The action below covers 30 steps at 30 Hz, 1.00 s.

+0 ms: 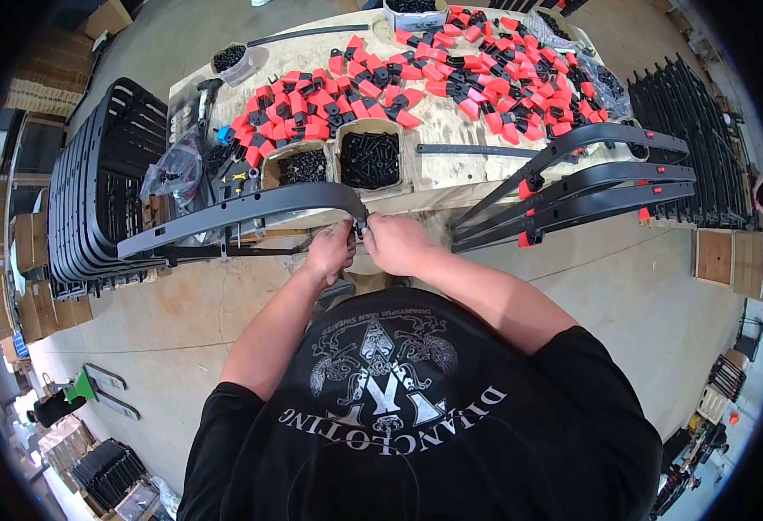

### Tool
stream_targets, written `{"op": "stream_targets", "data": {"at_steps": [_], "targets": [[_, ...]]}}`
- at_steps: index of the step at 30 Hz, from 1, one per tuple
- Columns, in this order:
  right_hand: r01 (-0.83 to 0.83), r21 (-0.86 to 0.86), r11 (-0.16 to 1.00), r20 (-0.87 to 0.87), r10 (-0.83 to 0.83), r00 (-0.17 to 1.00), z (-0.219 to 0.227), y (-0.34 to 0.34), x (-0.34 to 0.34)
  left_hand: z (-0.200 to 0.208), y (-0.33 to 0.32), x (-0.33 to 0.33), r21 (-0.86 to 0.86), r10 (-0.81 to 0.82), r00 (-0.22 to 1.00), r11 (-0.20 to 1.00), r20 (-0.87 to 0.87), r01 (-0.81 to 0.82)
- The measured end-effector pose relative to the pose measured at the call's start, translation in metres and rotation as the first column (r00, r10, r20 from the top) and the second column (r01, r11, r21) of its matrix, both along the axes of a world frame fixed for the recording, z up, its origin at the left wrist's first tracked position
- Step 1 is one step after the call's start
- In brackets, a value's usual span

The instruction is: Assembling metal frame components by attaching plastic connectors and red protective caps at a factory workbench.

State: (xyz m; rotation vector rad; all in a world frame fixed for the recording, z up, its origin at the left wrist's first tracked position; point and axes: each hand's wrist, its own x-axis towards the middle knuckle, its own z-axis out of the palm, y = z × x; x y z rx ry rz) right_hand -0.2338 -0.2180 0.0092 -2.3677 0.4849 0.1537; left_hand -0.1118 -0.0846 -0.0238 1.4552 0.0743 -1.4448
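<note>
Black metal makes up the frame [242,201], its curved end between the two hands just off the near edge of the table [451,172]. The right hand [396,244] has its fingers pinched on that end; the left hand [330,252] sits just beside it with curled fingers, and I cannot tell whether they grip anything.

Work on this piece looks partway at most: no red shows on it, while red parts show on the bars [603,132] to the right, which seem further along. Much appears left, judging by the loose clips [316,104] spread over the table.

By count: one frame in hand, three bars at the right, two flat strips [485,151] on the table, one yellow-and-black screwdriver [240,180]. Two boxes [370,161] of small black hardware stand at the near edge; one tub [229,59] stands at the far left and one carton [416,15] at the far side. The clips lie too heaped to count, as do the nested black pieces in the left stack [103,174].
</note>
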Motion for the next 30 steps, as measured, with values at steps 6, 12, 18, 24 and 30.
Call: {"op": "stream_targets", "data": {"at_steps": [6, 12, 18, 24, 30], "targets": [[-0.013, -0.009, 1.000, 0.015, 0.013, 1.000, 0.001, 0.000, 0.000, -0.009, 0.010, 0.003, -0.094, 0.002, 0.988, 0.996, 0.154, 0.013], [-0.001, 0.011, 1.000, -0.005, 0.001, 1.000, 0.003, -0.002, -0.001, -0.003, 0.013, 0.005, -0.404, 0.151, 0.968, 0.913, 0.198, -0.060], [-0.004, 0.034, 0.999, 0.025, 0.003, 1.000, -0.002, 0.005, 0.001, -0.051, 0.018, 0.018, 0.087, 0.073, 0.894, 0.989, 0.442, -0.123], [0.000, 0.027, 1.000, 0.032, -0.001, 0.999, -0.001, 0.001, -0.004, -0.015, 0.003, 0.006, 0.124, -0.088, 0.965, 0.991, 0.246, 0.059], [-0.002, 0.022, 1.000, 0.055, 0.001, 0.998, -0.005, 0.000, -0.004, 0.007, 0.001, 0.001, 0.232, -0.309, 0.733, 0.950, 0.606, 0.209]]}}
